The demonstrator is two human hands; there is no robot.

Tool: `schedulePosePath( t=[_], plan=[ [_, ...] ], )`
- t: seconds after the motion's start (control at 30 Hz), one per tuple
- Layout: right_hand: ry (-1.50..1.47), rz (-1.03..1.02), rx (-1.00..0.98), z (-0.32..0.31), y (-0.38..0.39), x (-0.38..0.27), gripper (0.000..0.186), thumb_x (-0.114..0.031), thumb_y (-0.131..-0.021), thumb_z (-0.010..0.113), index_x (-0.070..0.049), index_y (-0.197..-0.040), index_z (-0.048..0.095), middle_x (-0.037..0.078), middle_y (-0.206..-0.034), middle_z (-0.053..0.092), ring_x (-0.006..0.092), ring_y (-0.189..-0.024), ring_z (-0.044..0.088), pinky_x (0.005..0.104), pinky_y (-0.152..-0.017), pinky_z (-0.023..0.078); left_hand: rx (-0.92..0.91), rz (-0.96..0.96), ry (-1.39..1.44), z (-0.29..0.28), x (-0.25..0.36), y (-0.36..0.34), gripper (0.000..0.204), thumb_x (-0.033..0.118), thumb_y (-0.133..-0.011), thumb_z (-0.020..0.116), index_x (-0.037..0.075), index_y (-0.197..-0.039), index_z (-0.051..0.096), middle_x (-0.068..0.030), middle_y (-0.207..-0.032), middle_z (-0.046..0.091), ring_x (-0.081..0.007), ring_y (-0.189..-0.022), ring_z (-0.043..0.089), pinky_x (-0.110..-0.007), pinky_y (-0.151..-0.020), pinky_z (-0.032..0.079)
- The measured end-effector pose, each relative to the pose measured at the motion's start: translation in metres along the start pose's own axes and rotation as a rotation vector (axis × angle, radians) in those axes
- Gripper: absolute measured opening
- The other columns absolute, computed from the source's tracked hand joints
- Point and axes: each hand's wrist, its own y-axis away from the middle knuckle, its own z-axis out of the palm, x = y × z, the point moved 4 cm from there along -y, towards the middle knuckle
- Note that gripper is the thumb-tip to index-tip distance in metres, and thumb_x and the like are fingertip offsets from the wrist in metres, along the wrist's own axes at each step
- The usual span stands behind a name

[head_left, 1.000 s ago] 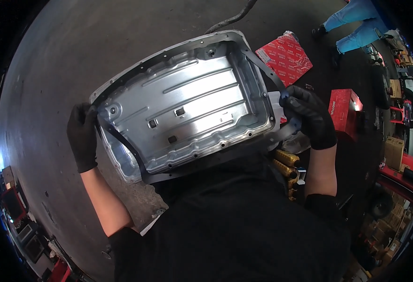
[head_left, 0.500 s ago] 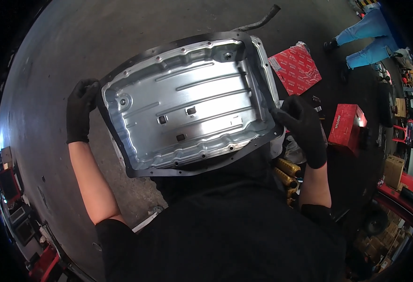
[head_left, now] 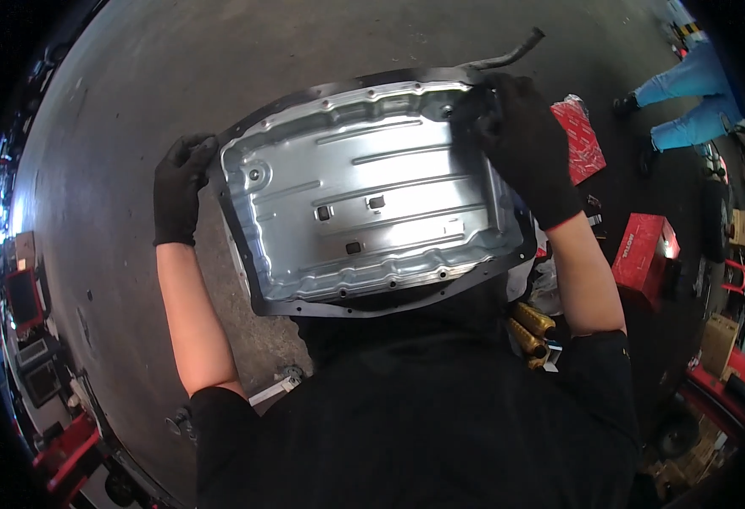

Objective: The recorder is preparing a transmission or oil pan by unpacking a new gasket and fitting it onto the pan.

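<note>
A silver metal pan [head_left: 415, 191] with ribs and bolt holes is held up before me. A thin dark gasket [head_left: 303, 311] lies along its rim, bowing past the near edge. My left hand [head_left: 181, 178], in a black glove, has its fingers closed on the pan's upper-left corner at the gasket. My right hand [head_left: 521, 140], also black-gloved, is over the upper-right corner, its fingers bent onto the gasket and hiding that part of the rim.
A red patterned sheet [head_left: 586, 144] and red box [head_left: 635, 259] lie right, with gold bottles [head_left: 532, 327] nearer. A dark hose [head_left: 508, 55] is beyond the pan. Another person's legs [head_left: 678, 110] stand upper right. Carts and workshop gear [head_left: 25, 301] line both sides.
My right hand has moved up from the right side to the pan's far corner. The gasket shifted onto the far rim, and my left hand has risen along with the pan's left end.
</note>
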Motion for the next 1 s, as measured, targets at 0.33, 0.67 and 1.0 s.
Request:
schedulePosePath(
  t=[0.33,0.67,1.0],
  plan=[
    [-0.038,0.02,0.105,-0.003,0.015,0.018,0.03,-0.018,-0.084,0.072,-0.014,-0.113,0.064,0.01,-0.103,0.067,0.0327,-0.088,0.07,0.0436,-0.07,0.055,-0.079,-0.087,0.352,-0.001,-0.021,-0.006,0.025,0.019,-0.1,0.069,0.003,-0.118,0.07,-0.0014,-0.1,0.072,-0.0067,-0.079,0.06,-0.023,-0.071,0.047],
    [-0.081,0.057,0.322,-0.005,0.009,0.026,0.027,-0.015,-0.085,0.068,-0.012,-0.112,0.064,0.011,-0.103,0.068,0.032,-0.091,0.069,0.0435,-0.073,0.054,-0.035,-0.089,0.567,-0.006,-0.022,-0.004,0.025,0.016,-0.101,0.068,-0.001,-0.119,0.069,-0.0026,-0.103,0.072,-0.0084,-0.08,0.062,-0.024,-0.072,0.051],
    [-0.088,0.057,0.16,0.007,0.011,0.022,0.025,-0.029,-0.088,0.074,-0.011,-0.102,0.064,0.012,-0.098,0.065,0.0364,-0.089,0.068,0.0458,-0.072,0.054,0.021,0.129,-0.082,0.005,0.006,0.006,0.027,0.026,-0.094,0.073,0.001,-0.105,0.075,-0.0015,-0.087,0.07,-0.009,-0.075,0.058,-0.025,-0.068,0.045]
  ],
)
